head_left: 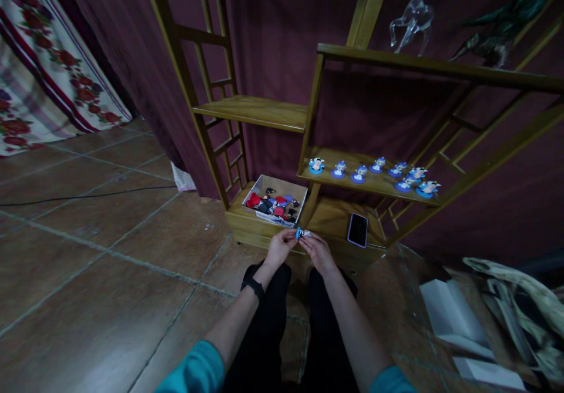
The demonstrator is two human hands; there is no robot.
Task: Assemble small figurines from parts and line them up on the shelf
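Note:
Between my two hands is a small figurine [303,234] with a blue base and a white and dark body. My left hand [282,246] pinches it at the base end, and my right hand [318,251] grips the other end. Just beyond them, an open cardboard box [299,195] holds red, black and purple figurine pieces. Several finished-looking figurines stand on the shelf [370,185] above and to the right, among them a blue-based one [316,165] at its left end and a purple-based one [359,174] near its middle.
A phone [357,230] lies on the lower shelf to the right. A glass deer [414,20] and a dark animal statue [497,34] stand on the top shelf. White boxes [456,316] sit on the tiled floor at right; a cable [88,196] crosses the floor at left.

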